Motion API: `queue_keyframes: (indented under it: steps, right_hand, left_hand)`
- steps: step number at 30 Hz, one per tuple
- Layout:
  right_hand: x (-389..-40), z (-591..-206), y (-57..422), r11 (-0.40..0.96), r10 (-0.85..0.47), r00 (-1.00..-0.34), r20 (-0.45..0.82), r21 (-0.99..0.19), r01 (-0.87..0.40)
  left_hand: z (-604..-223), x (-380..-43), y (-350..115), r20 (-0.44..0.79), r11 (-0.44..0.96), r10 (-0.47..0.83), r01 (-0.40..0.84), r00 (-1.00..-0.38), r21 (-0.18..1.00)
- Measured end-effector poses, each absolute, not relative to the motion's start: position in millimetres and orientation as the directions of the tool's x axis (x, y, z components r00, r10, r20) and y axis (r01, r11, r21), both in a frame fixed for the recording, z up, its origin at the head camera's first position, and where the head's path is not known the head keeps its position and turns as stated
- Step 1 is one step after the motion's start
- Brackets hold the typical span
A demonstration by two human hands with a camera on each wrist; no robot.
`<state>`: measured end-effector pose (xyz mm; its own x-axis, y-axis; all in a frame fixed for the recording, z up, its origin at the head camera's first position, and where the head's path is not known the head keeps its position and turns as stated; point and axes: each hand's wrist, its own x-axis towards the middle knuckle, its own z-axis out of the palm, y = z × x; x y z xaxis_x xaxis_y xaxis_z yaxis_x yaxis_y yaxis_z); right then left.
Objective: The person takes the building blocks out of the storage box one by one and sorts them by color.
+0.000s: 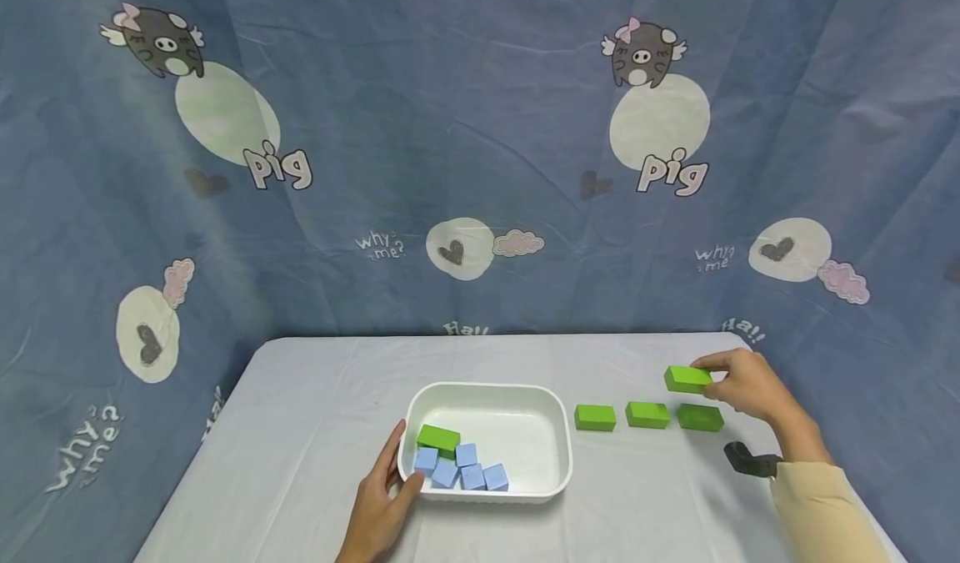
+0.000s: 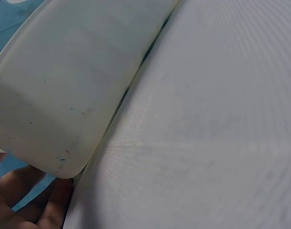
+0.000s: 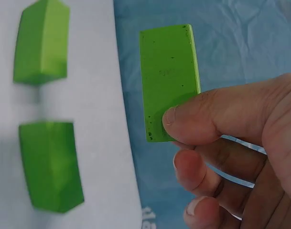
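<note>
My right hand (image 1: 750, 386) pinches a green rectangular block (image 1: 684, 379) between thumb and fingers, raised above the table. In the right wrist view the block's flat, speckled face (image 3: 167, 71) shows. Below it, three more green blocks lie in a row: a left one (image 1: 595, 418), a middle one (image 1: 647, 415) and a right one (image 1: 700, 418). My left hand (image 1: 381, 496) grips the left end of a white plastic tub (image 1: 525, 434), thumb at the near left corner. Inside the tub are one green block (image 1: 438, 439) and several blue cubes (image 1: 472, 477), bunched at the left.
A white cloth (image 1: 315, 404) covers the table. Behind it hangs a blue curtain (image 1: 480, 129) printed with pigs, clouds and words. A black strap-like piece (image 1: 750, 461) sits at my right wrist.
</note>
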<state>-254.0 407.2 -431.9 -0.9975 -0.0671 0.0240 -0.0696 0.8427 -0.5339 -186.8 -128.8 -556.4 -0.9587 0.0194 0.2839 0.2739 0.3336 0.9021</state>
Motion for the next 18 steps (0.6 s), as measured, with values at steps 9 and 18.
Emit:
queue_keyframes:
  steps: [9, 18]
  right_hand:
    - [-244, -438, 442, 0.859, -0.029, -0.999, 0.014, -0.512, -0.031]
    - [-237, -443, 463, 0.862, -0.018, -1.000, -0.011, -0.506, -0.010]
  left_hand:
    - [-557, -189, -126, 0.304, 0.313, 0.024, 0.296, -0.952, 0.903]
    - [-559, -188, -128, 0.294, 0.336, 0.013, 0.281, -0.956, 0.899]
